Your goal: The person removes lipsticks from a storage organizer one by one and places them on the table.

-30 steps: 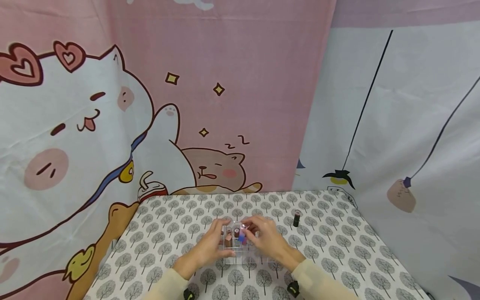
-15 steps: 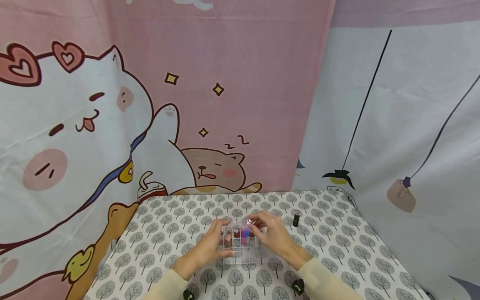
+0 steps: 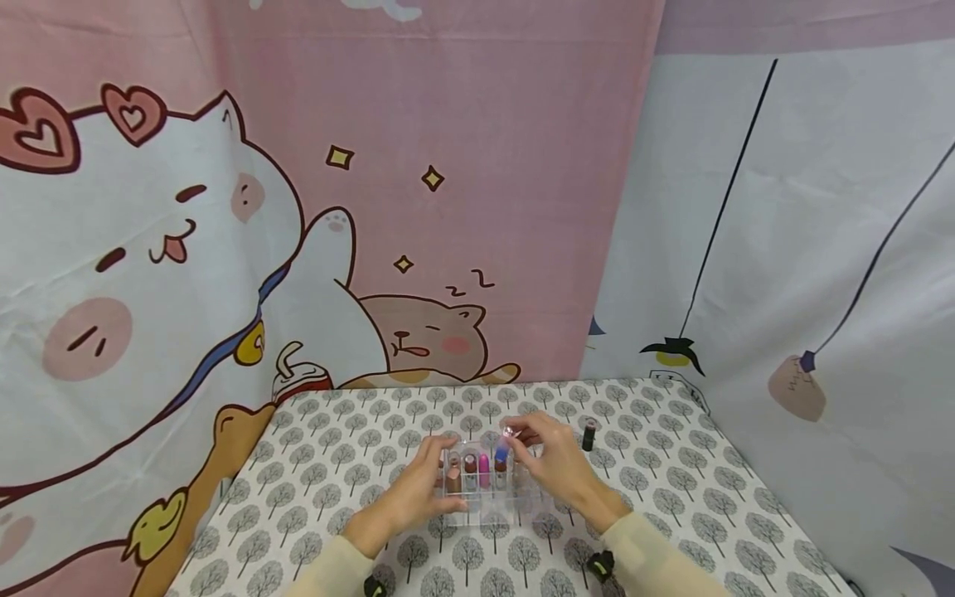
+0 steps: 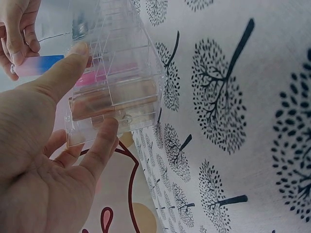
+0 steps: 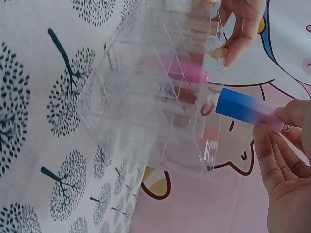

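Observation:
A clear acrylic lipstick organizer (image 3: 481, 509) with several compartments stands on the table. My left hand (image 3: 418, 489) grips its left side, thumb in front and fingers behind. Between the thumb and fingers of my right hand (image 3: 550, 456) is a lipstick tube (image 5: 248, 110), fading from blue to pink, pinched by its pink end. The blue end hovers just above the back row, apart from the organizer in the right wrist view. In that row stand a bright pink tube (image 3: 484, 471), a dark red-brown lipstick (image 3: 470, 466) and a brownish one (image 3: 454, 476) at the left.
A black lipstick (image 3: 589, 435) with a clear top stands alone on the table, behind and right of my right hand. The tree-print tablecloth (image 3: 358, 448) runs back to a pink cartoon curtain (image 3: 515, 207). Small black objects (image 3: 600, 565) show by both sleeves.
My right hand has moved right and slightly up with the blue-pink lipstick tube, past the pink tube, which now shows fully. My left hand stays on the organizer.

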